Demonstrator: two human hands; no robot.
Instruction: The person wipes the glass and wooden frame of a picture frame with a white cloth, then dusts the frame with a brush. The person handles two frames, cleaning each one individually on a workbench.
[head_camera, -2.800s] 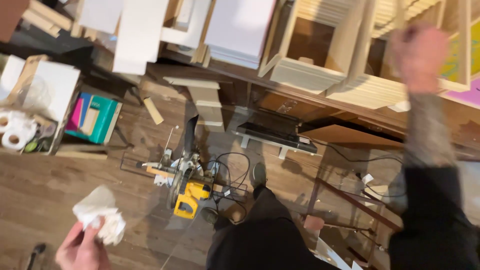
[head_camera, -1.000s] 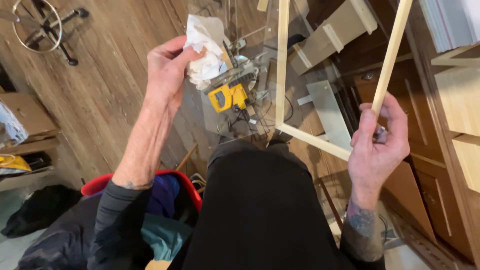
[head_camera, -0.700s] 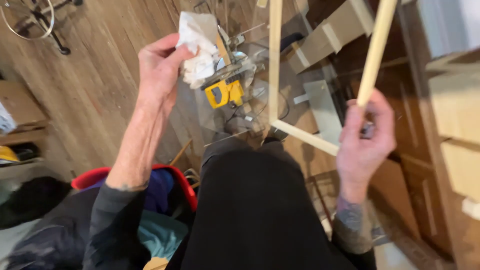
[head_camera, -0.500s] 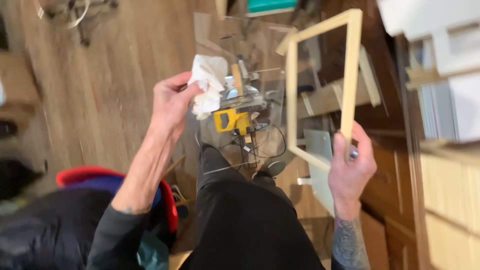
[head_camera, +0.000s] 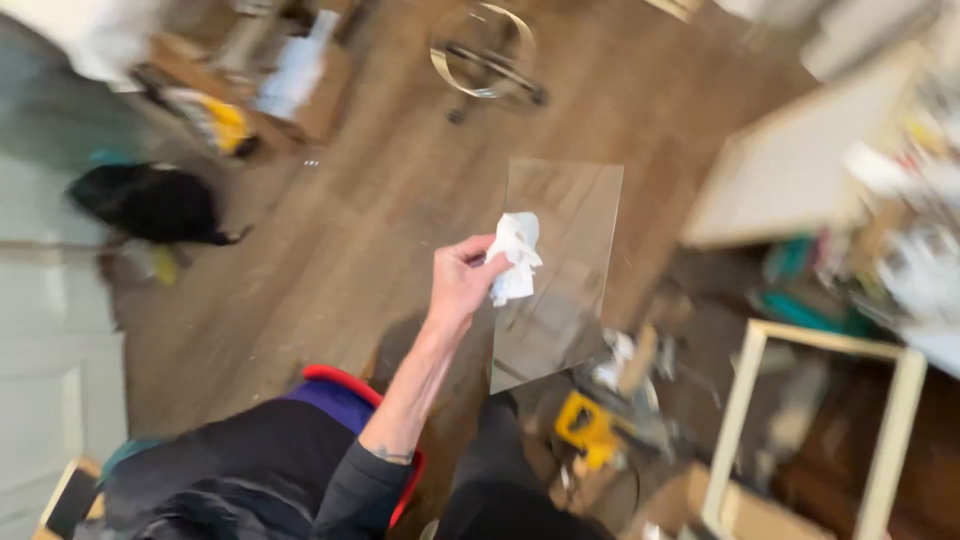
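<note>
- A brown wooden plank floor is seen below, with blurred clutter along its edges.
- One pale wooden rectangular frame is stood upright at the lower right, its long axis near vertical.
- One clear rectangular glass pane is held up above the floor, its long axis running from top to bottom with a slight tilt.
- One left hand is raised at the pane's left edge, its fingers clamped on one crumpled white paper towel, which is pressed against the pane.
- One yellow power tool is lying below the pane.
- The right hand is out of view.
</note>
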